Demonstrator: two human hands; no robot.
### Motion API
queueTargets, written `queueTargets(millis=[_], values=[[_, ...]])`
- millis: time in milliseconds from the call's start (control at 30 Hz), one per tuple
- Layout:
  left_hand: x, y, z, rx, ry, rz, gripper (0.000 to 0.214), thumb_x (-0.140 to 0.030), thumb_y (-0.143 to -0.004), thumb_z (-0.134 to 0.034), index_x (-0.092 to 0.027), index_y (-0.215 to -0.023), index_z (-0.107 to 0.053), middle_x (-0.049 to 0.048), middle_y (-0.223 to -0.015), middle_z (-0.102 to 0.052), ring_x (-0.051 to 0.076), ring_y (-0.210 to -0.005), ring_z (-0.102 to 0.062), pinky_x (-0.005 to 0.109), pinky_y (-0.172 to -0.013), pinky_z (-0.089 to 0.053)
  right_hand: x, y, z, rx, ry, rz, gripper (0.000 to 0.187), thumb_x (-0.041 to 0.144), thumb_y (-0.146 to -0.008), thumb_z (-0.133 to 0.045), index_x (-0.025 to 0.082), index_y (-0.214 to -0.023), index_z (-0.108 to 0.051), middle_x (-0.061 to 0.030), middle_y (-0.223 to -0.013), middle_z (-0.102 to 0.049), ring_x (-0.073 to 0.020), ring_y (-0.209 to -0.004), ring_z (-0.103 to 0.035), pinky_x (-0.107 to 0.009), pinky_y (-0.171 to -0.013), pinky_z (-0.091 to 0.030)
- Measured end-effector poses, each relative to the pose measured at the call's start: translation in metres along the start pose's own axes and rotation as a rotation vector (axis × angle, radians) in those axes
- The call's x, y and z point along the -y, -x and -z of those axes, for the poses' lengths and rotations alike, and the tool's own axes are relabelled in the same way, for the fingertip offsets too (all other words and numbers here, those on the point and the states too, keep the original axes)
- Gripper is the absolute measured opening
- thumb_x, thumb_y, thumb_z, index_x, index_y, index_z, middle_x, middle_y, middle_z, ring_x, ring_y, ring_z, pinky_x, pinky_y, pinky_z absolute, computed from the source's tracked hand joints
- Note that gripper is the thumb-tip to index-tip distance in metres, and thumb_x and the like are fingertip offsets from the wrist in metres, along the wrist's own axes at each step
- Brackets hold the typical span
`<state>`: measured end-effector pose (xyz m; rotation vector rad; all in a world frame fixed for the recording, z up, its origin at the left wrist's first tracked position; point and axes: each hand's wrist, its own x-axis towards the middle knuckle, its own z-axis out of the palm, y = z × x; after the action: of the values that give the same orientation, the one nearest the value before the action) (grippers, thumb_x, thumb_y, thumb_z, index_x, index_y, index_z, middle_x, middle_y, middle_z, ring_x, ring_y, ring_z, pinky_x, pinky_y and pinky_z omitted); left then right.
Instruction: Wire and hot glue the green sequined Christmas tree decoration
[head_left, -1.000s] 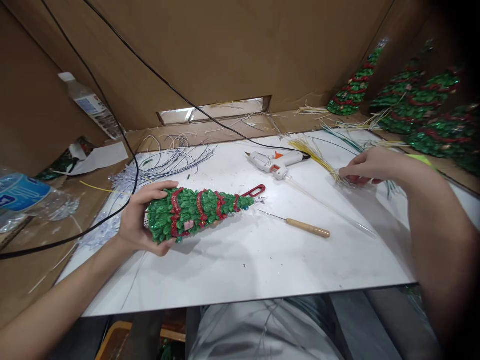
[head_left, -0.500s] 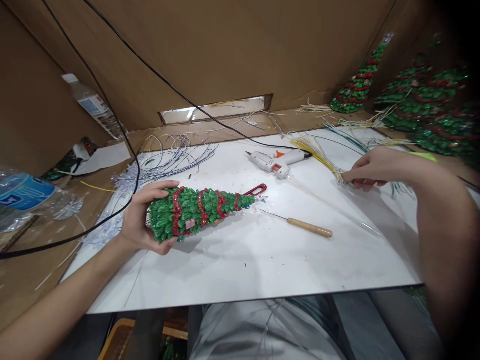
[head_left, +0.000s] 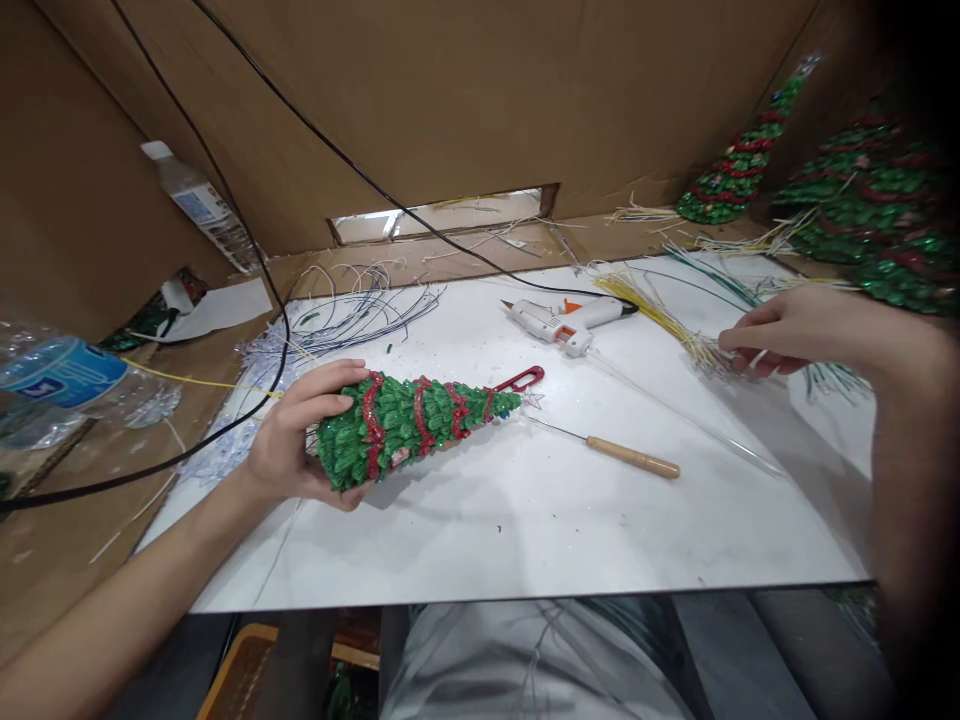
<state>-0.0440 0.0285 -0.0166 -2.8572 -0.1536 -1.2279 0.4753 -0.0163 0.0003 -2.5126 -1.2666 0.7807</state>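
Observation:
My left hand [head_left: 289, 440] grips the wide base of a small green Christmas tree [head_left: 409, 422] with red garland bands, held on its side with the star tip pointing right, just above the white board [head_left: 525, 520]. My right hand [head_left: 787, 330] is pinched shut on thin strands at the end of a bundle of yellow strands [head_left: 660, 315] at the board's right. A white hot glue gun [head_left: 562, 322] lies between the hands, farther back. A wooden-handled awl [head_left: 615, 455] lies right of the tree's tip.
Red-handled scissors [head_left: 521, 380] lie behind the tree. Blue and white wires [head_left: 352, 315] spread at the back left, with a black cable [head_left: 225, 430] crossing them. Plastic bottles [head_left: 52, 375] lie left. Finished trees [head_left: 855, 190] stand at the back right against cardboard walls.
The view has shifted slightly, so everything sits a little farther right. My right hand has drawn a bit rightward with the strands. My left hand still holds the tree.

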Motion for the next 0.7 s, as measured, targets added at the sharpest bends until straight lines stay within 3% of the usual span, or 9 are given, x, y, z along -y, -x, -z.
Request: queueTargets(millis=[133, 267, 433, 700], values=[[0.0, 0.0, 0.001, 0.053, -0.085, -0.08, 0.079, -0.046, -0.047, -0.091, -0.028, -0.114, -0.055, 0.0121, -0.132, -0.061, 0.036, -0.12, -0.062, 0.061, -0.089, -0.059, 0.007, 0.01, 0.0, -0.034, -0.104, 0.004, 0.006, 0.019, -0.074, -0.069, 0.015, -0.071, -0.072, -0.0114, -0.07, -0.073, -0.0172, -0.056, -0.066, -0.028, -0.053, -0.056], [-0.001, -0.001, 0.002, 0.082, -0.124, -0.129, 0.072, -0.045, -0.048, -0.092, -0.023, -0.107, -0.056, 0.0144, -0.133, -0.06, 0.038, -0.124, -0.059, 0.06, -0.089, -0.059, 0.012, 0.02, 0.001, -0.116, -0.215, 0.061, 0.006, 0.017, -0.076, -0.07, 0.013, -0.079, -0.074, -0.011, -0.077, -0.074, -0.015, -0.059, -0.066, -0.026, -0.054, -0.056], [-0.001, -0.004, 0.002, 0.091, -0.162, -0.143, 0.069, -0.043, -0.051, -0.091, -0.023, -0.106, -0.054, 0.0136, -0.131, -0.061, 0.036, -0.124, -0.059, 0.059, -0.088, -0.06, 0.01, 0.019, 0.001, -0.071, -0.208, 0.081, 0.012, 0.021, -0.075, -0.075, 0.013, -0.085, -0.075, -0.0102, -0.082, -0.075, -0.0156, -0.065, -0.067, -0.025, -0.055, -0.056], [0.001, -0.004, 0.0, 0.077, -0.122, -0.056, 0.093, -0.039, -0.05, -0.091, -0.022, -0.13, -0.049, 0.0169, -0.133, -0.058, 0.036, -0.122, -0.059, 0.061, -0.096, -0.055, 0.0, 0.007, 0.002, -0.06, -0.18, 0.06, 0.012, 0.016, -0.069, -0.075, 0.015, -0.082, -0.075, -0.0091, -0.078, -0.075, -0.019, -0.071, -0.071, -0.026, -0.061, -0.059]])
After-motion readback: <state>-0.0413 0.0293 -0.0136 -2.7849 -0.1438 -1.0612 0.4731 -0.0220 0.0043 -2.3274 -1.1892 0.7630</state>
